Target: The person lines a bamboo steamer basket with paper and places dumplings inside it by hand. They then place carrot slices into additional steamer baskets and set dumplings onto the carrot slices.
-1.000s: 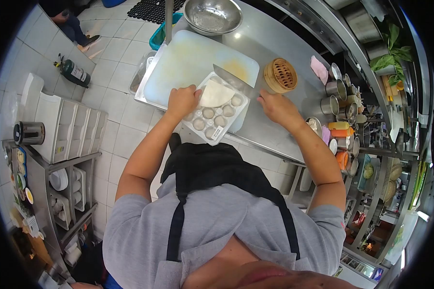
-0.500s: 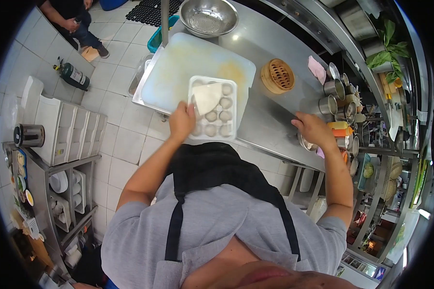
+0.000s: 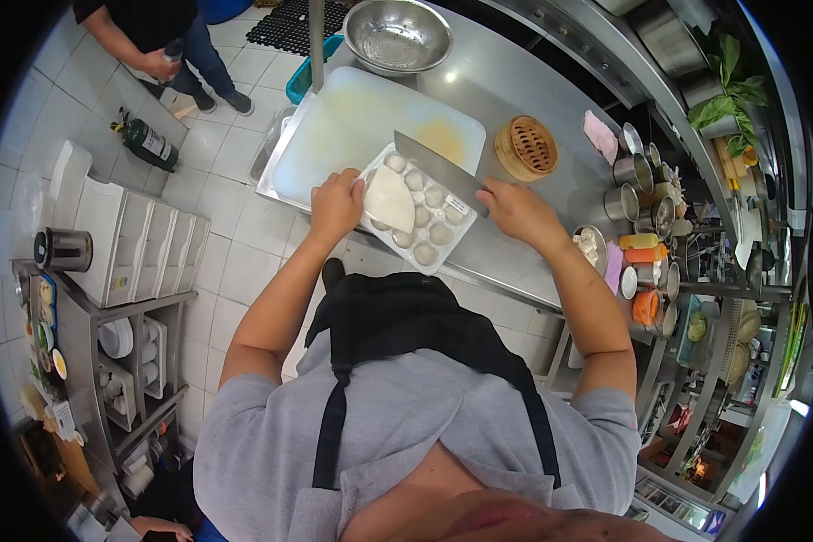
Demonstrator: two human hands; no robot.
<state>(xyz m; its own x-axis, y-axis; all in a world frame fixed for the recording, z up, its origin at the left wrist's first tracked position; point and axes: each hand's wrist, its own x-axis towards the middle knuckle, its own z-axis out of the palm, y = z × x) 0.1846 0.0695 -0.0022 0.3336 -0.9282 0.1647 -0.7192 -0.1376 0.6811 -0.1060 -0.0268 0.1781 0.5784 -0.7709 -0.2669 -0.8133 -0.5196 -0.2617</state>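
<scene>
Standing before a long, grey stainless-steel table [image 3: 565, 194], dressed in a grey short-sleeved shirt [image 3: 425, 415] and a black cloth apron [image 3: 397, 316]. Across the left part of the table, a broad, white, rectangular cutting board [image 3: 370, 117] with yellowish stains. Beyond the board, near its far edge, a wide, round, shiny steel bowl [image 3: 434, 50].

In front, overlapping the near right part of the board and the edge of the table, a white, rectangular plastic tray [image 3: 453, 242], turned at a slant with one corner toward the apron; impossible to tell whether lifted or resting. Along the far right side of the tray, a broad-bladed, grey metal cleaver [image 3: 443, 168], with the wide face of the blade in view; impossible to tell whether touching the tray. Beyond the cleaver and apart from it, a round, tan bamboo steamer [image 3: 527, 149] with a slotted top.

At the near end of the cleaver, the right hand [image 3: 519, 210], clenched around the handle. At the left edge of the tray, the left hand [image 3: 336, 206], grasping the rim. On the tray, close to that hand, a flat, off-white, wedge-shaped sheet [image 3: 388, 199] with one curved side, partly covering the rows of pale, round balls [image 3: 422, 217]. Near the right corner, a small white printed label [image 3: 455, 209].
</scene>
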